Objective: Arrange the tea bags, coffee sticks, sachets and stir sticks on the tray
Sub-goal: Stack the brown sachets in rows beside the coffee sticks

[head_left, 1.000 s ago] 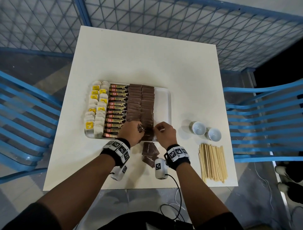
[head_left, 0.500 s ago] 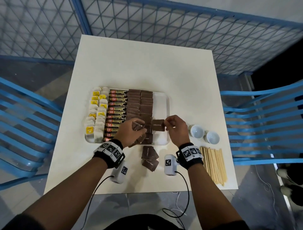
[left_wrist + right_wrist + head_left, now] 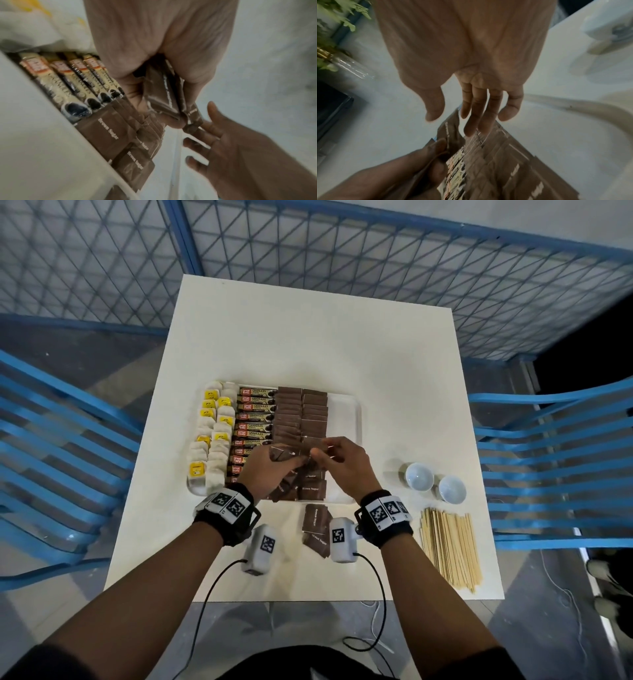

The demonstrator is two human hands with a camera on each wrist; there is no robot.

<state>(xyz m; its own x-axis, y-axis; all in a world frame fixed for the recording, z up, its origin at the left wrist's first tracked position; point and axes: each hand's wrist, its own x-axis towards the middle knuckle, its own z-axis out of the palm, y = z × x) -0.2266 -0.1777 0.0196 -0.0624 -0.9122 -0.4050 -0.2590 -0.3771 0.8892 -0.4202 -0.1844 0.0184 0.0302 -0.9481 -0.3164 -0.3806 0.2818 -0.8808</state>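
Brown paper sugar sachets (image 3: 164, 94) gripped in left hand (image 3: 270, 470); right hand (image 3: 342, 463) relaxed, empty; one sachet to be drawn & laid flat w/ overlap on white plastic tray (image 3: 346, 419).

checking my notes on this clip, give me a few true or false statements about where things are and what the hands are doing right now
1. The left hand holds a small stack of brown sugar sachets. True.
2. The stir sticks already lie on the tray. False: they lie on the table, right of the tray.
3. The right hand grips a coffee stick. False: its fingers are straight and hold nothing in the right wrist view.
4. Two white cups stand on the table between the tray and the stir sticks. True.
5. All the sachets are on the tray. False: a few loose sachets lie on the table in front of it.
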